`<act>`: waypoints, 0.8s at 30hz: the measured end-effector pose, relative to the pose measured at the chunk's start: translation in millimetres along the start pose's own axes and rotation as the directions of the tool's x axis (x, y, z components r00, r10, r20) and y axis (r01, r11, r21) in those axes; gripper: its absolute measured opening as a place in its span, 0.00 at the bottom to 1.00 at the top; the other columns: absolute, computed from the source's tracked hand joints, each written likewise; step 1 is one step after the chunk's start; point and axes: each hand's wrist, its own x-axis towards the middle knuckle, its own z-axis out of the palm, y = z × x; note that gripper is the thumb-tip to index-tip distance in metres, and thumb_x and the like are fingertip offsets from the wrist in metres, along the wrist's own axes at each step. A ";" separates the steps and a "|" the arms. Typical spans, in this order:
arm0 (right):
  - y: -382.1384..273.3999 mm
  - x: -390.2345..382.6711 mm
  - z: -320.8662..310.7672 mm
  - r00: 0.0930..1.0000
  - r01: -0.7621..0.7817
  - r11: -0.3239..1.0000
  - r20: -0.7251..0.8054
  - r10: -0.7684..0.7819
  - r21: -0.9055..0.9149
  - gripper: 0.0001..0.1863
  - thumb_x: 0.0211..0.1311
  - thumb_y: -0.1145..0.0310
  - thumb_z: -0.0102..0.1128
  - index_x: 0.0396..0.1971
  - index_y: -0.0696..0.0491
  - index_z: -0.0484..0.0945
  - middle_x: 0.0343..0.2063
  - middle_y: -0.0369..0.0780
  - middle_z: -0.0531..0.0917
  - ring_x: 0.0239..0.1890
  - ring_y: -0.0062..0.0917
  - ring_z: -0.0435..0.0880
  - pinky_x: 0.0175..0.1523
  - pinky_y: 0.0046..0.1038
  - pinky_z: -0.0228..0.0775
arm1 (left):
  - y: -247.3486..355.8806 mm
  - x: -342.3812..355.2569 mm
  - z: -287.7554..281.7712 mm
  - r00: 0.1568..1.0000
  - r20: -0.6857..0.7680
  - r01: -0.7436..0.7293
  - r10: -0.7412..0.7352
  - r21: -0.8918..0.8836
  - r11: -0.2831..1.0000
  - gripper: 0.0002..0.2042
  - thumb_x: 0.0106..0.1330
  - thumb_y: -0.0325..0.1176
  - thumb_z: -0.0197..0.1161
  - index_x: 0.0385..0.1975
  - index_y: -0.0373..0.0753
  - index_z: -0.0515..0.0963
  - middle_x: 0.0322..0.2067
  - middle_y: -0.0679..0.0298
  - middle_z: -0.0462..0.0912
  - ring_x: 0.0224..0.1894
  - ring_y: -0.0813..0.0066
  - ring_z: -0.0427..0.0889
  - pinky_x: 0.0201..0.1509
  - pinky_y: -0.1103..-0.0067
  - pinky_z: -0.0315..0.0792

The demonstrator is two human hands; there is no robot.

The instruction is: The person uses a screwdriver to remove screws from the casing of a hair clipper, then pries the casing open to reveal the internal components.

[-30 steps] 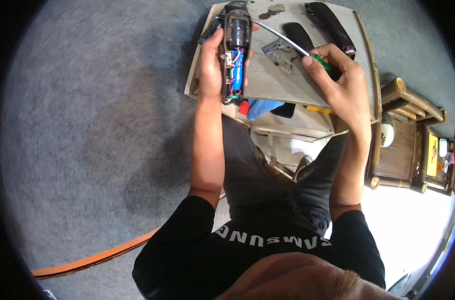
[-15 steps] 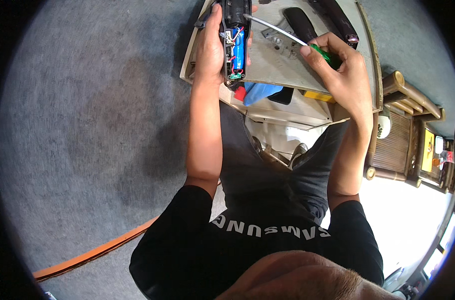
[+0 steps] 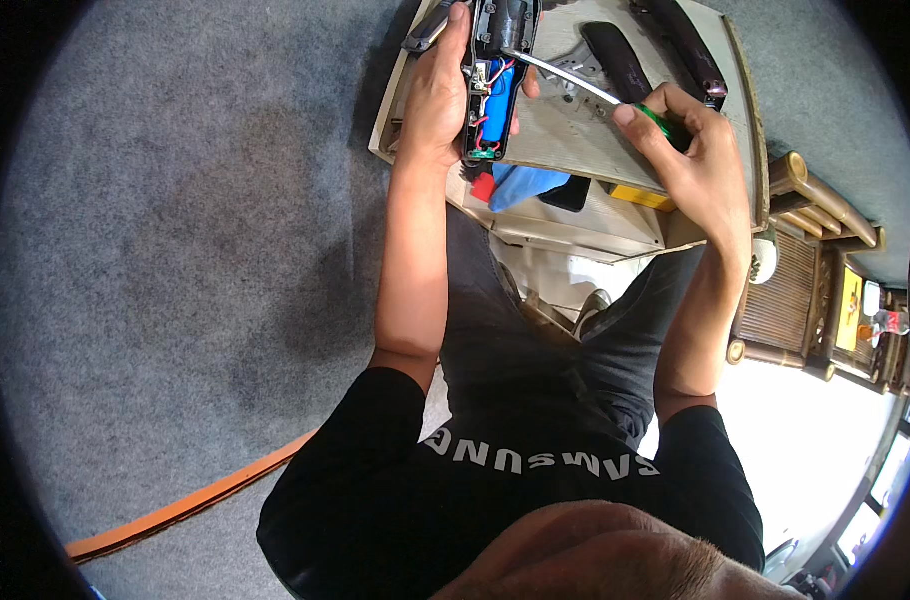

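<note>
My left hand (image 3: 437, 115) is wrapped around an opened battery-powered device (image 3: 502, 95), apparently a cordless hair clipper. Its black housing holds a blue cylindrical battery, red and white wires, a small green circuit board at the near end and a dark cylindrical part at the far end. In my right hand (image 3: 690, 150) is a screwdriver (image 3: 575, 79) with a green handle, pinched between thumb and fingers. Its shaft slants left, and the tip lies over the housing just beyond the battery; whether it touches is unclear. The device's far end is cut off by the frame.
Small clear and metal pieces (image 3: 569, 82) lie on the table (image 3: 565, 135) beside a dark curved cover (image 3: 615, 60) and a long dark glossy piece (image 3: 683, 45). Below, an open compartment holds a blue cloth (image 3: 523, 186) and a yellow box (image 3: 642, 197). Bamboo furniture (image 3: 780, 290) stands right.
The device and my left hand appear slightly further right, partly as the whole view shifts. The screwdriver tip has moved lower along the housing, closer to the wires and the battery's far end.
</note>
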 end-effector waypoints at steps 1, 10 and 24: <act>0.5 -0.2 -0.4 1.000 0.000 1.000 0.001 0.000 -0.012 0.24 0.62 0.47 0.73 0.25 0.56 0.83 0.14 0.35 0.76 0.20 0.18 0.73 0.28 0.27 0.62 | -0.4 0.1 -1.7 0.999 0.052 0.012 -0.013 0.006 1.000 0.37 0.82 0.63 0.38 0.67 0.32 0.74 0.28 0.52 0.86 0.14 0.74 0.81 0.14 0.82 0.75; -0.1 -0.6 0.6 1.000 0.004 0.999 -0.004 -0.004 -0.045 0.25 0.62 0.46 0.72 0.25 0.56 0.84 0.15 0.37 0.79 0.21 0.19 0.77 0.30 0.27 0.66 | 0.2 -2.7 -0.2 0.999 0.006 0.033 -0.034 0.100 0.994 0.36 0.83 0.61 0.35 0.65 0.32 0.76 0.26 0.54 0.85 0.14 0.75 0.81 0.15 0.82 0.76; -1.2 -1.1 0.0 1.000 0.014 0.995 -0.003 -0.014 -0.102 0.25 0.62 0.44 0.72 0.27 0.55 0.85 0.14 0.37 0.80 0.20 0.20 0.78 0.29 0.28 0.66 | -3.6 -2.1 -4.1 0.999 -0.026 0.019 -0.018 0.038 0.999 0.36 0.84 0.59 0.35 0.63 0.31 0.77 0.26 0.57 0.85 0.14 0.75 0.81 0.17 0.81 0.77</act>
